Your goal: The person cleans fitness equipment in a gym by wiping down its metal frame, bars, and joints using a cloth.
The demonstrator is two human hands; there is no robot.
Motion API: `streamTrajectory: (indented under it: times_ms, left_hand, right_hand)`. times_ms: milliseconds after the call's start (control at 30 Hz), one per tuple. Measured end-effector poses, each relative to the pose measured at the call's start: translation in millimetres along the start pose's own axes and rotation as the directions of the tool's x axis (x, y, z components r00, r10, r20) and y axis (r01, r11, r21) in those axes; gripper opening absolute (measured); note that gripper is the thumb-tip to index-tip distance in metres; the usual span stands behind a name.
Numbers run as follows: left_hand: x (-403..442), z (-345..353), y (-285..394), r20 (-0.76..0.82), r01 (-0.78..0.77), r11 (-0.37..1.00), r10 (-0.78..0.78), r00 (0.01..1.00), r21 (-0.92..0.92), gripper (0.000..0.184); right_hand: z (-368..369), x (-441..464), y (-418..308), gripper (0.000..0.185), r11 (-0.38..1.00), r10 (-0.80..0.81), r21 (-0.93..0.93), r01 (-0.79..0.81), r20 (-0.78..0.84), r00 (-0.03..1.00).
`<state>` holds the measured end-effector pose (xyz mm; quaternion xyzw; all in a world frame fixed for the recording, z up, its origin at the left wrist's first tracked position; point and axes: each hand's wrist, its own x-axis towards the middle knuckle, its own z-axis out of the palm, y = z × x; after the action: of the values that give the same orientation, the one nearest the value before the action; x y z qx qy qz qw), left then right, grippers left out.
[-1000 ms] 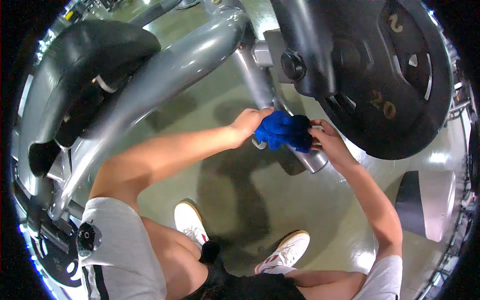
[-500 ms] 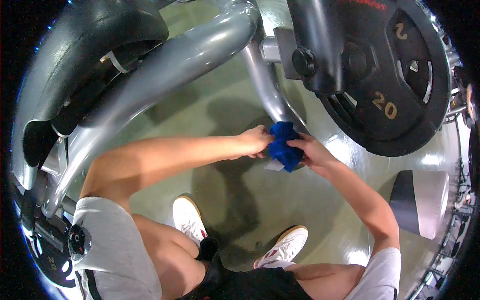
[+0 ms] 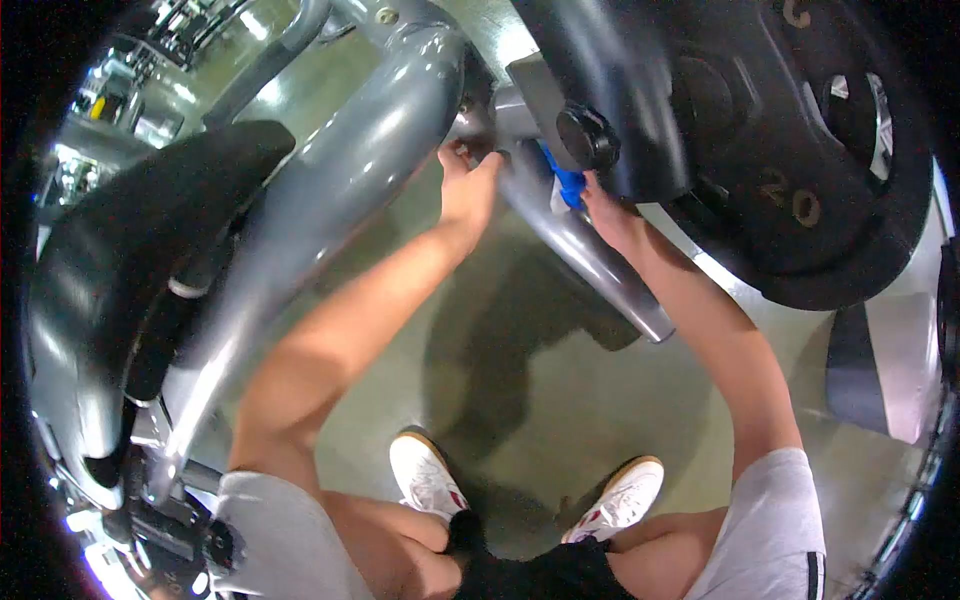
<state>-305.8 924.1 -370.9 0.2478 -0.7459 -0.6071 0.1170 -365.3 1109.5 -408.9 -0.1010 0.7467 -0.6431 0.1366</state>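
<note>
My right hand is closed on a blue cloth with a white tag, partly hidden behind the machine's parts. It is beside the slanting grey metal tube, below a black round knob. My left hand is empty, thumb and fingers apart, up by the joint of the grey frame. Its fingertips are at or very near the metal; whether they touch I cannot tell.
A black weight plate marked 20 hangs at the upper right. A thick curved grey tube and a black padded part fill the left. White shoes stand on the shiny floor; a grey-and-black block is at right.
Both hands have moved up and forward to the machine's frame. My left hand has let go of the blue cloth; my right hand has carried it up beside the tube. The view has shifted.
</note>
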Motion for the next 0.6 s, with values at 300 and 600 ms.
streamTrajectory:
  times_ms: [300, 600]
  left_hand:
    - [-10.1, 4.0, 30.7, 0.144, -0.053, 0.997, 0.062, 0.988, -0.064, 0.095]
    - [-4.0, -10.0, 14.0, 0.313, 0.117, 0.987, -0.076, 0.947, -0.114, 0.088]
  right_hand:
    - [8.7, 5.8, -40.3, 0.038, 0.567, -0.703, -0.631, 0.53, -0.035, 0.71]
    - [-15.8, 15.5, -36.4, 0.039, 0.401, -0.793, -0.631, 0.664, 0.122, 0.596]
